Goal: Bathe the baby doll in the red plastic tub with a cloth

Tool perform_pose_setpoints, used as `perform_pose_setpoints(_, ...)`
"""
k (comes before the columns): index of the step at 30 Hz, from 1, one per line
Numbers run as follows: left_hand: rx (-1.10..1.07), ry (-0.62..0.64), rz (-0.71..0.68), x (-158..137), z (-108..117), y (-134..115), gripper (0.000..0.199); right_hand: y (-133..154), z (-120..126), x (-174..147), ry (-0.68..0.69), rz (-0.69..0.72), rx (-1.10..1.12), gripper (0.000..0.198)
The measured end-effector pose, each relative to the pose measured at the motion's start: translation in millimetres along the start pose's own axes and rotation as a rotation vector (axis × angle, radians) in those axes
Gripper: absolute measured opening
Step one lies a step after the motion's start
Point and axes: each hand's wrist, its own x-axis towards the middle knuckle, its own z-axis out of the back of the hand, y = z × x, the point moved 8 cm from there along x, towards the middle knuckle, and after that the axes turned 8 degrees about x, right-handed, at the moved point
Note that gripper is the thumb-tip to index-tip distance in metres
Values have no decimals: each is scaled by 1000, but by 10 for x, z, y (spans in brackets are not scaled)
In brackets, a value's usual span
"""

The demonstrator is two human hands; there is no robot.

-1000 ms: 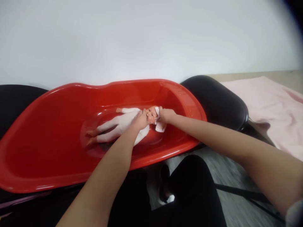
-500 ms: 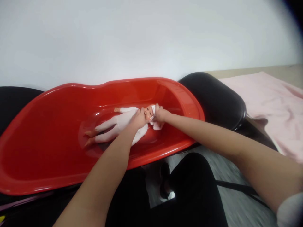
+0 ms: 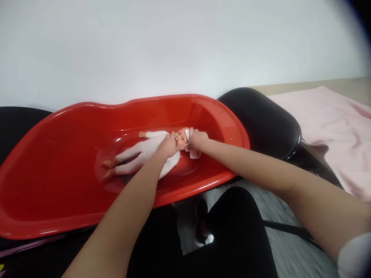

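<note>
A baby doll (image 3: 145,150) in a white suit lies on its back in a red baby bathtub (image 3: 72,154), feet to the left and head to the right. My left hand (image 3: 169,145) is closed around the doll at its neck and upper chest. At the top of the doll's head, my right hand (image 3: 198,139) has its fingers curled on a white cloth (image 3: 195,153), which lies across the forehead and hangs down below the hand. Whether this is a cap or a loose cloth, I cannot tell.
A black chair seat (image 3: 261,119) is under the tub's right end, and another black seat (image 3: 20,123) at its left. Pink fabric (image 3: 333,131) is spread at the right. A white wall (image 3: 174,46) rises behind. My knees are below the tub's near rim.
My right hand has shifted slightly to the right along the doll's head, with the cloth. The left hand stays at the neck, and the doll lies almost as before.
</note>
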Motion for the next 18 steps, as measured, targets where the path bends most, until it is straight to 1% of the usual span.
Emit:
perform_pose_setpoints(2, -8, 0, 5, 3, 5, 2, 77, 44, 25, -44, -24, 14, -42, 119)
perform_pose_setpoints(4, -5, -2, 9, 0, 17, -4, 75, 59, 54, -43, -31, 30, -36, 117)
perform_pose_setpoints(6, 2, -7, 13, -12, 34, -20, 69, 6, 65, -1, 16, 5, 24, 114)
perform_pose_setpoints(7, 4, -7, 20, -21, 42, -25, 66, -29, 58, 27, 64, -11, 64, 108)
perform_pose_setpoints(10, -6, -8, 35, -46, 64, -43, 63, -70, 3, 83, 256, 4, 165, 70)
perform_pose_setpoints(11, -11, -8, 37, -53, 69, -48, 64, -72, -6, 88, 296, 12, 168, 63)
perform_pose_setpoints(12, -14, -10, 38, -58, 75, -50, 65, -86, -9, 90, 315, 1, 150, 61)
perform_pose_setpoints(13, -15, -10, 39, -61, 78, -50, 66, -108, -11, 89, 317, -27, 116, 63)
perform_pose_setpoints(15, -11, -9, 35, -65, 81, -47, 68, -157, -28, 73, 309, -98, 29, 72)
perform_pose_setpoints(16, -9, -9, 28, -66, 82, -48, 68, -158, -47, 65, 309, -106, -5, 75)
perform_pose_setpoints(17, -9, -10, 17, -67, 85, -52, 68, -134, -80, 59, 323, -83, -20, 76)
perform_pose_setpoints(18, -9, -14, 6, -69, 92, -60, 68, -85, -124, 53, 350, -28, -17, 75)
